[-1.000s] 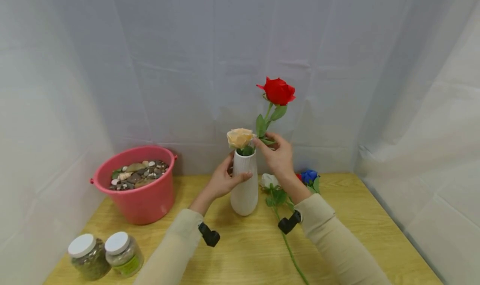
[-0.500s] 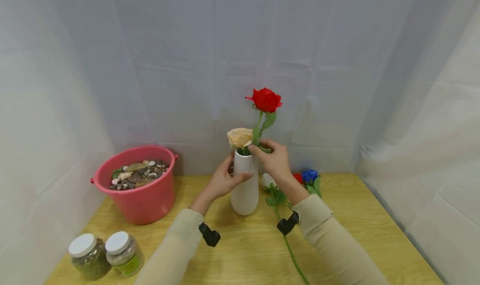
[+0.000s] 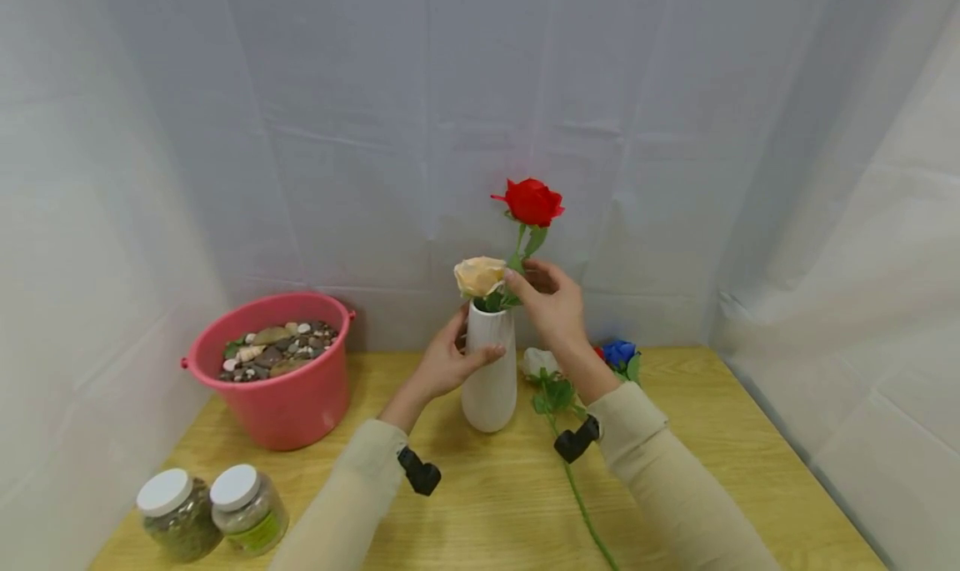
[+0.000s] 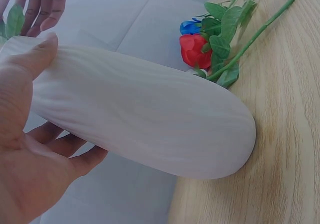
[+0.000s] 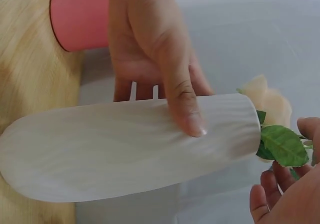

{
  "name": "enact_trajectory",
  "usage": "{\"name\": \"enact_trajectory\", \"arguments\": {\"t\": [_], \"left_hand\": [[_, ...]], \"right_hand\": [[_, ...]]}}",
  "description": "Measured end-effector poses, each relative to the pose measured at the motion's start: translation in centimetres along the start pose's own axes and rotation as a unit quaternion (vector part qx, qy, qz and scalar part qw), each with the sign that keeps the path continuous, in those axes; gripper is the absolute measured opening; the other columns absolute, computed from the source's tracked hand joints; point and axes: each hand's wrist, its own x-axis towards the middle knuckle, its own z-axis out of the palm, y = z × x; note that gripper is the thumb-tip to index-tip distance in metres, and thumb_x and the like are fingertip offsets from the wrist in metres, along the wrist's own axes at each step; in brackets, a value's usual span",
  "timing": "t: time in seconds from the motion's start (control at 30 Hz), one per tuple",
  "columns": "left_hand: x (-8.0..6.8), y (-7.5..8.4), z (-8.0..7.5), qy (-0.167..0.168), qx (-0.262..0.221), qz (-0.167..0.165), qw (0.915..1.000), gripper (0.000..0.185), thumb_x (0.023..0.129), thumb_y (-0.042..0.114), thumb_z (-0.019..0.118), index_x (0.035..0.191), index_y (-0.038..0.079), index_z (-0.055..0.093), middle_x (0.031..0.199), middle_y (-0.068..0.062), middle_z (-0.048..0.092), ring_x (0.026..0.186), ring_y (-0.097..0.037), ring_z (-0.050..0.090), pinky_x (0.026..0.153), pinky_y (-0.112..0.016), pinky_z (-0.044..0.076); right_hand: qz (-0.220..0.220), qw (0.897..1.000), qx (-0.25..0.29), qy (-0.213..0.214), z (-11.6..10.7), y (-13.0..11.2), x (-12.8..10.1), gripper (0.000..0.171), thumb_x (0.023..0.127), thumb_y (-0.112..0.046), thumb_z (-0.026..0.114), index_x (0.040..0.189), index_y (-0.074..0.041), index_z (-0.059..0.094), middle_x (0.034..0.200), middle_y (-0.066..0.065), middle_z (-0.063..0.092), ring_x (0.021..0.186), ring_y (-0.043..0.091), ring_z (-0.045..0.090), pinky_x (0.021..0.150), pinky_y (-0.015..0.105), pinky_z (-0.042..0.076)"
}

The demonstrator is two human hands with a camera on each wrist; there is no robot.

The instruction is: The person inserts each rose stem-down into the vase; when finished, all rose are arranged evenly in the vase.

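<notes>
**Red rose stem at the mouth of the white vase**

We take the white vase (image 3: 489, 371) as our landmark. It stands upright on the wooden counter (image 3: 697, 438), near the counter's back edge. Our left hand (image 3: 447, 360) wraps the vase's upper part from the left, the thumb across the front and the fingers (image 5: 137, 90) behind, so this grip curls firmly round it. A peach rose (image 3: 480, 276) sits in the vase's mouth, its bloom just above the rim.

Our right hand (image 3: 553, 306) is just above and to the right of the vase's mouth. Its grip pinches the stem of the red rose (image 3: 531, 202) among the leaves, thumb and fingertips closed on it. The red bloom stands well above the vase, a little to the right, the stem running down into the mouth beside the peach rose.

Right of the vase, on the counter, lie more flowers: a white one (image 3: 537, 361) just beside the vase, a blue one (image 3: 618, 353) farther right, and in the left wrist view a small red one (image 4: 196, 51) next to the blue. A long green stem (image 3: 579, 496) runs forward from them.

Well left of the vase stands a pink bucket (image 3: 288, 404) with pebbles inside. Front left of the vase, near the counter's corner, two white-lidded jars (image 3: 213, 513) stand touching each other.
</notes>
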Motion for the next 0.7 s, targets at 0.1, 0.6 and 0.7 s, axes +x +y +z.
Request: {"name": "enact_trajectory", "arguments": {"t": [0.1, 0.6, 0.7], "left_hand": [[0.0, 0.1, 0.1, 0.002, 0.005, -0.003, 1.0, 0.088, 0.098, 0.02, 0.077, 0.169, 0.019, 0.024, 0.16, -0.019, 0.049, 0.141, -0.041, 0.054, 0.111, -0.06, 0.05], [-0.1, 0.2, 0.4, 0.0, 0.002, -0.019, 0.9998, 0.088, 0.099, 0.024, 0.076, 0.169, 0.021, 0.023, 0.162, -0.018, 0.047, 0.142, -0.042, 0.053, 0.111, -0.061, 0.05], [-0.1, 0.2, 0.4, -0.001, 0.005, -0.018, 0.9998, 0.089, 0.099, 0.025, 0.076, 0.17, 0.023, 0.022, 0.161, -0.018, 0.047, 0.142, -0.041, 0.053, 0.11, -0.061, 0.05]], "right_hand": [[-0.008, 1.0, -0.002, 0.003, -0.1, -0.3, 0.3, 0.049, 0.096, -0.043, 0.078, 0.135, -0.014, 0.069, 0.122, 0.013, 0.075, 0.113, 0.028, 0.07, 0.095, 0.044, 0.057], [0.015, 1.0, -0.026, -0.01, 0.2, -1.0, 1.1, 0.033, 0.096, -0.023, 0.074, 0.124, -0.005, 0.077, 0.126, 0.017, 0.074, 0.114, 0.031, 0.067, 0.096, 0.045, 0.056], [0.018, 0.999, -0.033, -0.017, 0.2, -0.9, 1.0, 0.034, 0.096, -0.022, 0.074, 0.125, -0.004, 0.077, 0.127, 0.018, 0.074, 0.116, 0.032, 0.067, 0.1, 0.048, 0.056]]}}
